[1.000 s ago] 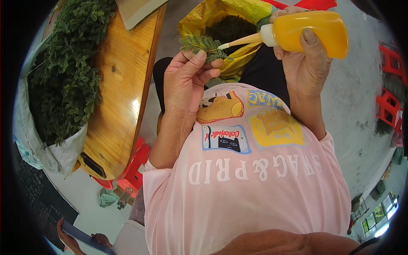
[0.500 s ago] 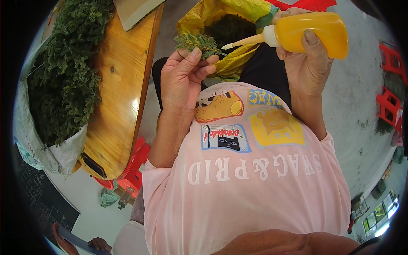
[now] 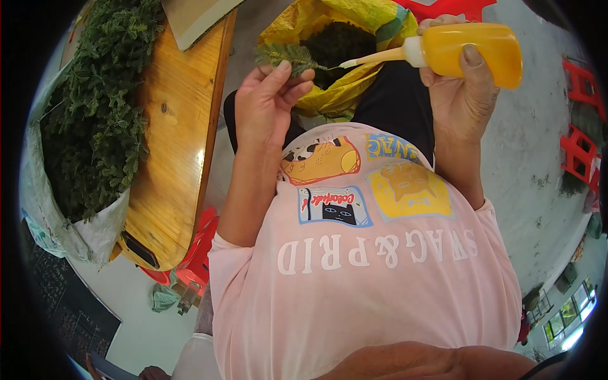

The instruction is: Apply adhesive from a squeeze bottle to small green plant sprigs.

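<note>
Between the thumb and fingers of my left hand [image 3: 269, 95] is a small green fir sprig [image 3: 288, 56], its cut stem pointing right. My right hand [image 3: 465, 88] is wrapped round a yellow squeeze bottle [image 3: 478, 54], tilted on its side. The bottle's long nozzle [image 3: 373, 58] points left, its pale tip close to the stem's end; I cannot tell if they touch. Beneath and beyond both hands, a yellow woven sack [image 3: 342, 85] gapes open, with dark green sprigs inside.
At the left a wooden table [image 3: 171, 152] bears a white sack [image 3: 104, 228] heaped with fir sprigs [image 3: 101, 114], a cardboard piece [image 3: 193, 19] and a dark phone-like object [image 3: 139, 250]. Red stools [image 3: 579, 155] stand at the far right. Another person's hand [image 3: 154, 372] shows at the lower left.
My left hand has drawn the sprig slightly left, away from the nozzle. The bottle has shifted a little to the right, still held. The other person's hand has dropped lower.
</note>
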`<state>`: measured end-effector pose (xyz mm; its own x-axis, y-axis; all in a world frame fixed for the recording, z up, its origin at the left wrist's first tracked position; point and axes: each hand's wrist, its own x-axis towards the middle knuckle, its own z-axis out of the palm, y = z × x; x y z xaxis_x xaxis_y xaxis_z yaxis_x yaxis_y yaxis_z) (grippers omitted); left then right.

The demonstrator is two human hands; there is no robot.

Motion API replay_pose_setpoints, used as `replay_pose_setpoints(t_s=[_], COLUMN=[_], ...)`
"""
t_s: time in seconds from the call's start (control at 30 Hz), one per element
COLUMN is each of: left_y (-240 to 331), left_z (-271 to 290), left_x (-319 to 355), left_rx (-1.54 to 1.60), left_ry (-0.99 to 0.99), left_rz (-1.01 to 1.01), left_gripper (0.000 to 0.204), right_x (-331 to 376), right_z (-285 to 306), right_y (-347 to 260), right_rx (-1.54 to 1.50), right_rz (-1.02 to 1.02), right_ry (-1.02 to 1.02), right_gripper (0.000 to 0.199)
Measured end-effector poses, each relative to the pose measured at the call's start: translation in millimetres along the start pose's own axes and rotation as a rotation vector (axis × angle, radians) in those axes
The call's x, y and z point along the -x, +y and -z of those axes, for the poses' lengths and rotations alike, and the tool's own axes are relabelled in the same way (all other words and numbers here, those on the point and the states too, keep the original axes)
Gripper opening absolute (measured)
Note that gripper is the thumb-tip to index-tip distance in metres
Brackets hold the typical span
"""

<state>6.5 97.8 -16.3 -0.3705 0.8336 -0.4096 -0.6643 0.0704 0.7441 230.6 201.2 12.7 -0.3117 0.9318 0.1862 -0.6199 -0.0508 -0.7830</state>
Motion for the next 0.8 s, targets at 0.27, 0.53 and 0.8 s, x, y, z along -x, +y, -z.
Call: replay_pose_setpoints(t_s=[0.27, 0.53, 0.8], left_y=[-2.4, 95.4, 157.3], left_z=[12.0, 33.3, 104.3], left_x=[-3.2, 95.3, 88.0], left_rx=[-0.737, -1.199, -2.077], left_ry=[-0.016, 0.311, 0.782], left_rz=[-0.077, -0.756, -0.862], left_gripper=[0.047, 0.01, 0.017], right_x=[1.9, -0.2, 2.6], right_z=[-14.3, -28.7, -47.3], right_y=[-8.6, 5.8, 10.8], right_rx=[-0.003, 0.035, 0.073], right_rz=[0.018, -0.016, -0.057], right_ry=[0.277, 0.248, 0.221], right_gripper=[0.04, 0.04, 0.039])
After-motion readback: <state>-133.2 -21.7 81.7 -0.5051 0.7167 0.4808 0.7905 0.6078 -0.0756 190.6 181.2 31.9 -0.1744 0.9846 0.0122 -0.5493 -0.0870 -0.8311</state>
